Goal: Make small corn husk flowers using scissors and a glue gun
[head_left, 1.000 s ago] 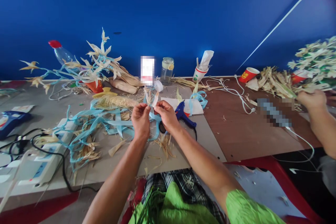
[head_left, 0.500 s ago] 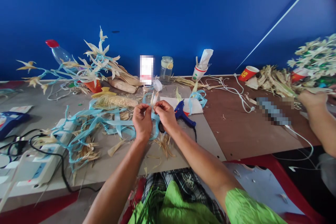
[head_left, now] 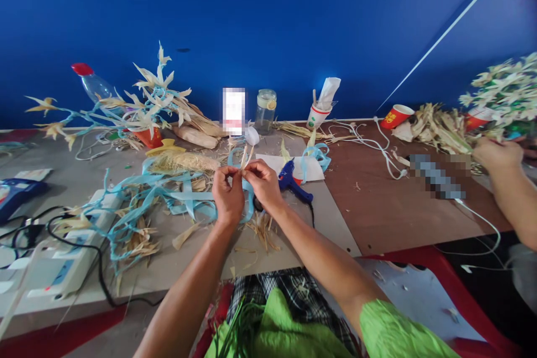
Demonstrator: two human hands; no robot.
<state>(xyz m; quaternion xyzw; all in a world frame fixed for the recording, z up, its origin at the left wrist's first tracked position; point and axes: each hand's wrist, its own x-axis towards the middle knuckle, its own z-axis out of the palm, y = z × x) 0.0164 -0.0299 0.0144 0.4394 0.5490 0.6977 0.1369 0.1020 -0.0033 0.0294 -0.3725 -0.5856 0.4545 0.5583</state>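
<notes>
Both my hands meet over the middle of the table, fingertips together. My left hand [head_left: 229, 193] and my right hand [head_left: 263, 183] pinch the lower ends of pale corn husk strips [head_left: 246, 156], whose pointed tips stick up between them. The pinched ends are hidden by my fingers. Just right of my right hand lies a blue glue gun [head_left: 295, 182] on a white sheet [head_left: 268, 162]. Light blue ribbon [head_left: 197, 197] spreads over the table to the left of my left hand. A few husk scraps [head_left: 265, 233] lie below my hands.
Husk flowers on blue stems [head_left: 157, 92] stand in a red cup [head_left: 150, 137] at the back left. A power strip [head_left: 79, 257] with black cables sits front left. Behind are a glass jar [head_left: 265, 114] and a white cup [head_left: 318, 117]. A co-worker's hand [head_left: 497, 156] is at far right.
The husk strips between my fingers now stand further apart at their tips, forming a V. My fingers have shifted slightly; the co-worker's hand has moved a little to the left.
</notes>
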